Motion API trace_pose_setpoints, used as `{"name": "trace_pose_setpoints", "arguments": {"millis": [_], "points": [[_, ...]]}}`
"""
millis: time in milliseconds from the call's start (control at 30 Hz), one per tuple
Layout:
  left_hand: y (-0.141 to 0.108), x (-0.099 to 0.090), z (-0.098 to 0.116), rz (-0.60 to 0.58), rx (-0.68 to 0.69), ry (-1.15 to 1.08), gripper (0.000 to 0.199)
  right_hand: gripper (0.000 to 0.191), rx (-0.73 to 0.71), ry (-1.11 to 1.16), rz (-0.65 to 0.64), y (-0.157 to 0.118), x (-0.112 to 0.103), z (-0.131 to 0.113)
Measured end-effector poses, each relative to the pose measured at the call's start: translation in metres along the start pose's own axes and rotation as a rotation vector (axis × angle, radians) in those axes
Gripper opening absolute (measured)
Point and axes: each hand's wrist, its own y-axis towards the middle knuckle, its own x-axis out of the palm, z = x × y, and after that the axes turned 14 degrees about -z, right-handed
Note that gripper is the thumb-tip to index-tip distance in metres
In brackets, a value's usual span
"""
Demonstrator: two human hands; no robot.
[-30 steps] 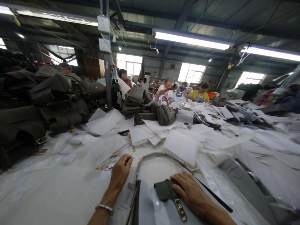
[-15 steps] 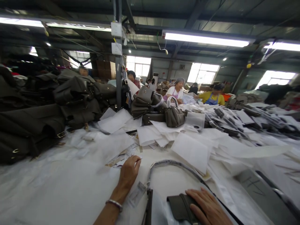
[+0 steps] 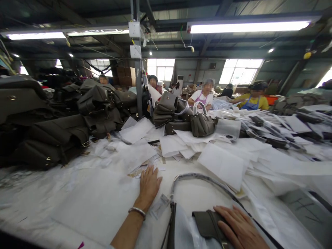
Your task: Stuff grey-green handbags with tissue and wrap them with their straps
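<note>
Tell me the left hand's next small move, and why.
Probably close the left hand on one of the loose papers: it lies outstretched at their near edge with nothing visibly held, though contact is unclear. The right hand rests on the dark flap, so the left seems the freer one.

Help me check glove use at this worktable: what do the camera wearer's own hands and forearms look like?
The left hand and right hand are both ungloved. A smooth silver-coloured bangle circles the left forearm near the wrist; behind it the forearm is bare almost to the picture's edge. Whether there is a sleeve beyond the right hand cannot be told.
</note>
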Motion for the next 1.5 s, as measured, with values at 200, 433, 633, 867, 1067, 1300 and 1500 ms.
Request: {"name": "trace_pose_setpoints", "arguments": {"millis": [200, 433, 633, 867, 1067, 1300, 1500], "points": [[0.002, -0.002, 0.0, -0.101, -0.026, 0.157, 0.042, 0.036, 0.167, 0.232, -0.12, 0.004, -0.028, -0.032], [0.011, -0.002, -0.003, -0.135, -0.035, 0.253, 0.044, 0.031, 0.223, 0.315, -0.155, 0.01, -0.052, -0.05], [0.013, -0.007, -0.002, -0.176, -0.041, 0.313, 0.048, 0.032, 0.233, 0.404, -0.153, 0.009, -0.057, -0.053], [0.012, -0.006, -0.003, -0.133, -0.007, 0.218, 0.045, 0.039, 0.46, 0.666, 0.0, 0.012, -0.097, 0.002], [0.011, -0.001, -0.008, -0.028, 0.02, 0.115, 0.038, 0.035, 0.516, 0.288, -0.115, 0.01, -0.083, 0.062], [0.011, -0.004, -0.006, -0.042, 0.006, 0.088, 0.037, 0.037, 0.587, -0.009, -0.265, 0.018, -0.047, 0.087], [0.006, -0.012, -0.002, -0.051, 0.013, 0.048, 0.033, 0.042, 0.64, -0.04, -0.438, 0.027, -0.05, 0.085]]}}
